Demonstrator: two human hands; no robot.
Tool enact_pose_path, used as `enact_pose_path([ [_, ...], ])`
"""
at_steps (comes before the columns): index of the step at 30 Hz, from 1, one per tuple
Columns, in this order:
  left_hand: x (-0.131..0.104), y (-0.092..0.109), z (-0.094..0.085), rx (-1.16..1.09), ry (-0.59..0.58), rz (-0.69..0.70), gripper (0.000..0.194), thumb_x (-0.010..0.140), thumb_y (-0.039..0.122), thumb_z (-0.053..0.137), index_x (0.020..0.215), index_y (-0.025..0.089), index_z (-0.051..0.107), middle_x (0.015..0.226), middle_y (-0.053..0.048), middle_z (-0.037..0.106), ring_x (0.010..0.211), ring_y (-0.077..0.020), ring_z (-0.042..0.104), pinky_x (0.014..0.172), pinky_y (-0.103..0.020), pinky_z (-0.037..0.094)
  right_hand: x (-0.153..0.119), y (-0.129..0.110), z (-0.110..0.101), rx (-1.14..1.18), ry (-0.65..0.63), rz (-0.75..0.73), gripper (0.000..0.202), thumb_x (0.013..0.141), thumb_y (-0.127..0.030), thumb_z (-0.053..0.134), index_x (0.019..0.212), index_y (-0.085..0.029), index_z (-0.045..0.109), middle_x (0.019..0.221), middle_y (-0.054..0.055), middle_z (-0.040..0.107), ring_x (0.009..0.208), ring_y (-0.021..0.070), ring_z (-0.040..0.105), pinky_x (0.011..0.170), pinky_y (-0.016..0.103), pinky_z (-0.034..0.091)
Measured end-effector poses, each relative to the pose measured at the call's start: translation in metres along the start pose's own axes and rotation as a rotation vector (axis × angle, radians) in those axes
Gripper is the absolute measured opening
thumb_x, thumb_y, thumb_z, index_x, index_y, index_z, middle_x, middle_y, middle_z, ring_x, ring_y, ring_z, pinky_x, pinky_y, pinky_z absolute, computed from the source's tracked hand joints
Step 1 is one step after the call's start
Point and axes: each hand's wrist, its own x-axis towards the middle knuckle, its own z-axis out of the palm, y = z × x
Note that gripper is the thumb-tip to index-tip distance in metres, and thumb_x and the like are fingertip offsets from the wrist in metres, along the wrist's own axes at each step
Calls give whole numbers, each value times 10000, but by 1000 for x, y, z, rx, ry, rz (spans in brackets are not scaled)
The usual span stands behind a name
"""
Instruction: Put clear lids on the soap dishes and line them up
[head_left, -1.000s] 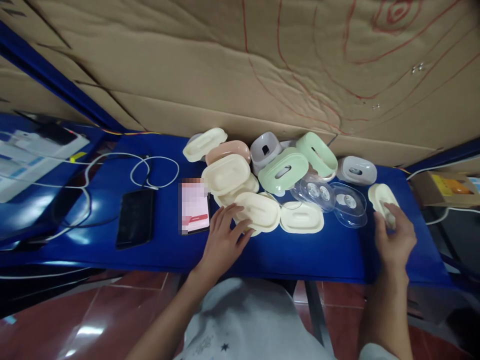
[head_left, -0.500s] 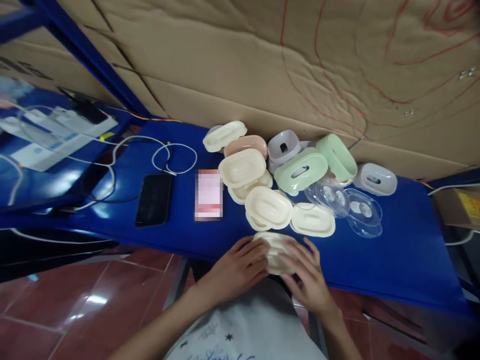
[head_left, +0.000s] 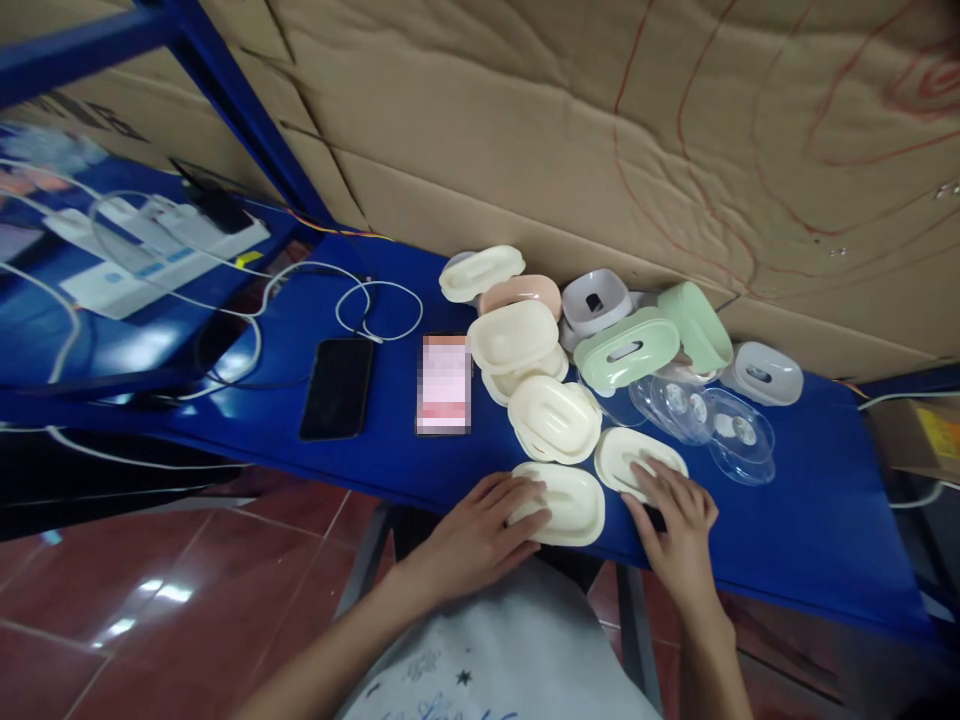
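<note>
A cream oval plastic lid (head_left: 574,510), shallow with a raised middle, is at the table's front edge. My left hand (head_left: 491,525) grips its left side, fingers across the top and thumb hidden. To the right, my right hand (head_left: 679,510) lays its spread fingers over a second cream lid (head_left: 626,455), thumb apart near its front edge. Just behind, more cream lids (head_left: 555,418) are stacked. Farther back lie another cream lid (head_left: 514,335), a peach piece (head_left: 525,292) and a green oval lid with a slot (head_left: 626,350).
Clear plastic lids (head_left: 739,430) lie right of the pile, before a grey slotted box (head_left: 765,372). A green box shell (head_left: 697,325) leans behind. Left are a phone with a lit, blurred screen (head_left: 444,385), a dark phone (head_left: 337,388), white cables (head_left: 382,310) and a power strip (head_left: 165,255).
My right hand has left the lid at the front edge and moved right onto the second cream lid. My left hand stays on the first. The view has shifted slightly.
</note>
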Motion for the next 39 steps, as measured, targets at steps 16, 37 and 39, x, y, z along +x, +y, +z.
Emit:
enact_pose_path([
  [16, -29, -3, -11, 137, 146, -39, 106, 1059, 195, 593, 1135, 173, 665, 1360, -152, 667, 1302, -295, 645, 1030, -472, 627, 78, -63, 23, 309, 6, -306, 235, 1036, -219, 674, 1262, -278, 702, 1257, 48, 780, 1204, 237, 702, 1147, 494, 443],
  [37, 2, 1, -2, 140, 102, 87, 217, 1077, 173, 588, 1279, 198, 662, 1251, -71, 746, 1251, -225, 648, 1085, -429, 536, 2, -59, -3, 343, -124, -336, 262, 982, -286, 762, 1224, -216, 689, 1193, 80, 775, 1233, 267, 700, 1081, 486, 585],
  [39, -1, 2, 0, 149, 137, 67, 232, 1067, 163, 593, 1282, 205, 666, 1280, -95, 717, 1262, -242, 637, 1065, -435, 554, 4, -57, -4, 365, -127, -346, 240, 979, -268, 766, 1203, -226, 689, 1175, 73, 773, 1214, 262, 705, 1078, 486, 581],
])
